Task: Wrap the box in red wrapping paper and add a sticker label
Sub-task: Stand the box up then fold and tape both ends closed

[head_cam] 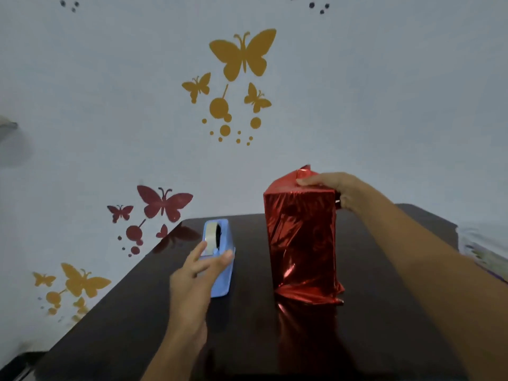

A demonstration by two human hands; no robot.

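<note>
1. the box (301, 237) stands upright around the middle of the tabletop (247, 339). red paper (305, 273) covers every side that shows.
2. the hands are well apart. the right hand (330, 188) is clamped on the box top, with the thumb across the folded paper at the front top edge and the fingers down the right side. a loose flap (303, 171) pokes up behind the thumb.
3. the left hand (189, 273) is on the blue dispenser (222, 279) toward the far left corner, with fingers and thumb straddling its near end. i cannot tell whether they already pinch the tape end.
4. the step looks like fetching tape to fix the top fold. to do it well, keep the thumb pressing that fold flat so the slick foil cannot spring open. pull the strip out level, then tear it down against the cutter.
5. with only one hand on it, the dispenser may slide or lift, so a short, firm pull is safer than a long one.
6. the paper at the base (308, 296) flares out crumpled, so that end probably needs tidying too. no sticker shows on the box yet.
7. containers: the dispenser holds a tape roll (211, 233). the paper hides what is in the box.
</note>
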